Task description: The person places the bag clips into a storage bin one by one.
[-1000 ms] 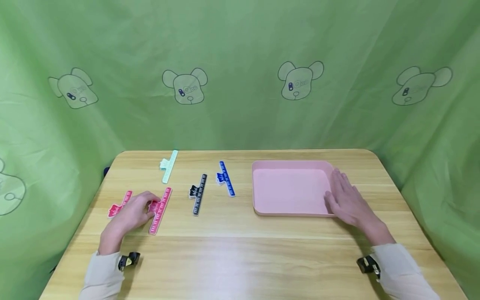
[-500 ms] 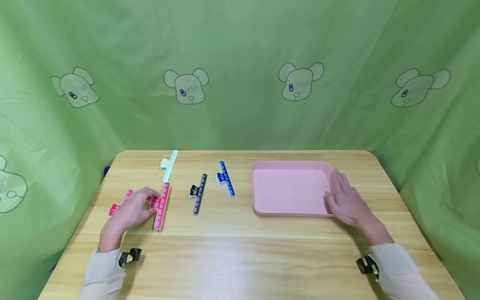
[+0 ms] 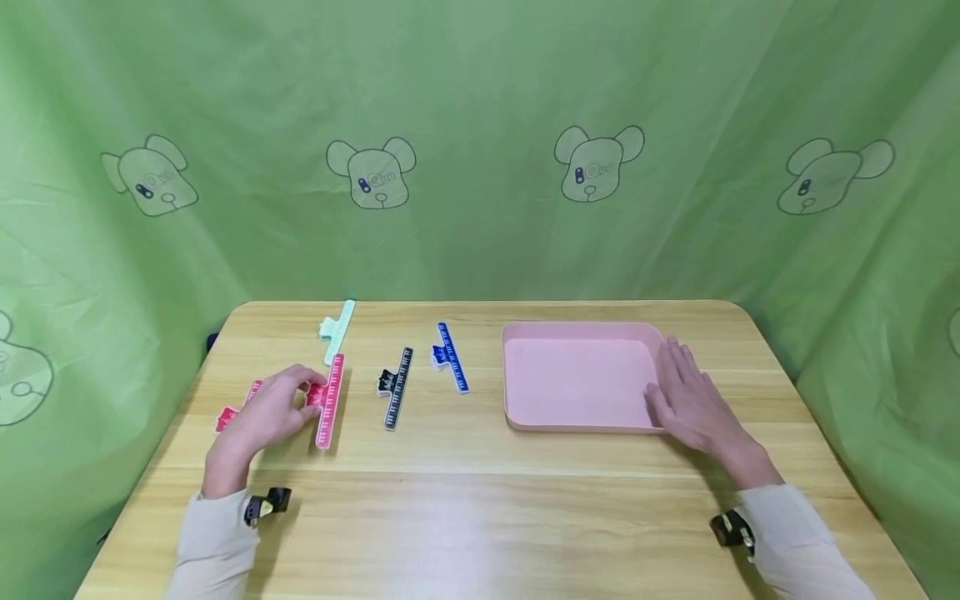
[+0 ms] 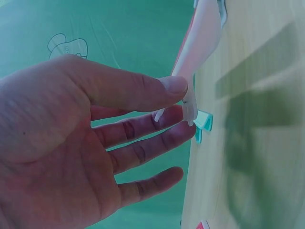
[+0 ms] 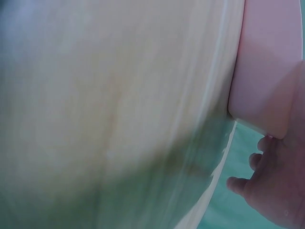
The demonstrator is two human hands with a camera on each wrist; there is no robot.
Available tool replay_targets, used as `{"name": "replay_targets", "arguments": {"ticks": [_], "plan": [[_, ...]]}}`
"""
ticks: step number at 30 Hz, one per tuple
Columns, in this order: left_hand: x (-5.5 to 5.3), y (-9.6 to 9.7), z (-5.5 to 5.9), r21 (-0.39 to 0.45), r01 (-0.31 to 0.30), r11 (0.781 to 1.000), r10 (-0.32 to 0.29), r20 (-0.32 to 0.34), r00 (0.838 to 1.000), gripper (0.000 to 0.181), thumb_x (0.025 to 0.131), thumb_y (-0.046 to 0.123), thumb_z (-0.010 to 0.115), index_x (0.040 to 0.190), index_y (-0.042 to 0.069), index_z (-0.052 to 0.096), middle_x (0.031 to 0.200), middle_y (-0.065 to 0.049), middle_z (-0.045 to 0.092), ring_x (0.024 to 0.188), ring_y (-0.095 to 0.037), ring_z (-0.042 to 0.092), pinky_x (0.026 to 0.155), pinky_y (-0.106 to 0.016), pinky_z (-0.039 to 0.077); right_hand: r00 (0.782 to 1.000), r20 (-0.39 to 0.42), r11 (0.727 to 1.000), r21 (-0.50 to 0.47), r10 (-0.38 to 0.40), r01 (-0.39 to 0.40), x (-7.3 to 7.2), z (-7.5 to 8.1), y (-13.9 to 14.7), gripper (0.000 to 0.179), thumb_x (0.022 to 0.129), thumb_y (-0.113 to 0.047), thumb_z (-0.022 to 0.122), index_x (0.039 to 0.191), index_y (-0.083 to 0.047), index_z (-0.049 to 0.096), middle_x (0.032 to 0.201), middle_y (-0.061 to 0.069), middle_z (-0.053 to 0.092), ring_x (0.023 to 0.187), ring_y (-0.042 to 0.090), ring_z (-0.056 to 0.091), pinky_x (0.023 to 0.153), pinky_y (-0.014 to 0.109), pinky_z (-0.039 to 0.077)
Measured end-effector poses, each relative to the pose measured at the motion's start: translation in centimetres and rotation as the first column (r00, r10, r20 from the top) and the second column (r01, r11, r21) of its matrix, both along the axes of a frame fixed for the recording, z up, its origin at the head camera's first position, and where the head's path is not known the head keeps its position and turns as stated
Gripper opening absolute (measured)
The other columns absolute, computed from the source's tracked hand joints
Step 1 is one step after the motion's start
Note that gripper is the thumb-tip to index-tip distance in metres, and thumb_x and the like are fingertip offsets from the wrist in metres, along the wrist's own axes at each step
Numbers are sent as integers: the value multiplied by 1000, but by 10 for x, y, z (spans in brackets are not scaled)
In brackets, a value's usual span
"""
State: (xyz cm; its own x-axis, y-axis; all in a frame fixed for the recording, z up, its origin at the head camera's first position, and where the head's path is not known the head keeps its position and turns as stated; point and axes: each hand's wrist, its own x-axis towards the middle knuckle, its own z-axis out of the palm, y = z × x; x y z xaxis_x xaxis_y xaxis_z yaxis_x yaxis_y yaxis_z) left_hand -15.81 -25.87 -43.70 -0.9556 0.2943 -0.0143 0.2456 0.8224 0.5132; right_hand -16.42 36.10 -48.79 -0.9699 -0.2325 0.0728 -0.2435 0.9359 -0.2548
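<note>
My left hand (image 3: 270, 412) pinches the handle tab of a pink piano-key-patterned clip (image 3: 330, 404) between thumb and fingers. The clip hangs above the table, its shadow apart from it in the left wrist view, where its pale underside (image 4: 202, 40) shows. A second pink clip (image 3: 227, 418) lies partly hidden behind this hand. Over at the right, my right hand (image 3: 696, 404) rests with straight fingers along the right end of a pink tray (image 3: 577, 383). The right wrist view has the tray's outer wall (image 5: 267, 71) beside that hand's fingers.
Beyond the held clip lies a mint-green clip (image 3: 341, 332). A black clip (image 3: 399, 388) and a blue clip (image 3: 453, 358) lie between the left hand and the tray. A green curtain (image 3: 480, 233) hangs behind the wooden table (image 3: 450, 517).
The pink clip has come up off the table in my left hand and shifted away and slightly to the right. My right hand stays at the tray.
</note>
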Motion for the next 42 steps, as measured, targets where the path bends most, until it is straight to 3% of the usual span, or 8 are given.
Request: {"name": "replay_targets", "arguments": {"ticks": [11,16,33,42], "plan": [[-8,9,15,21,3,1000,-3,4,1000,42,82,5,70,122,3,58,116,-13,58,107,-34,55,90,-52,47,1000,2,1000,0,1,-1,-3,0,-3,69,101,-36,30,149,1,-4,155,10,-17,142,31,-12,106,67,15],[-12,15,18,31,22,999,-21,-14,1000,41,82,5,70,121,2,58,115,-13,58,107,-34,55,90,-52,46,1000,6,1000,20,-3,3,-4,0,-3,69,101,-36,29,149,1,-3,156,13,-15,142,39,-4,105,67,15],[-17,31,15,101,93,991,-82,-108,991,44,81,9,72,122,4,56,118,-9,57,106,-30,56,93,-50,46,1000,6,1000,20,1,-2,-3,-1,-3,68,101,-33,30,148,3,-3,155,12,-15,142,38,-4,106,65,15],[-19,38,11,129,87,988,-65,-165,984,43,79,7,73,118,4,57,114,-9,58,104,-31,56,92,-50,46,1000,-16,1000,15,26,-26,-2,-1,-2,67,101,-31,31,147,6,-1,155,17,-12,142,38,-4,107,64,17]]}}
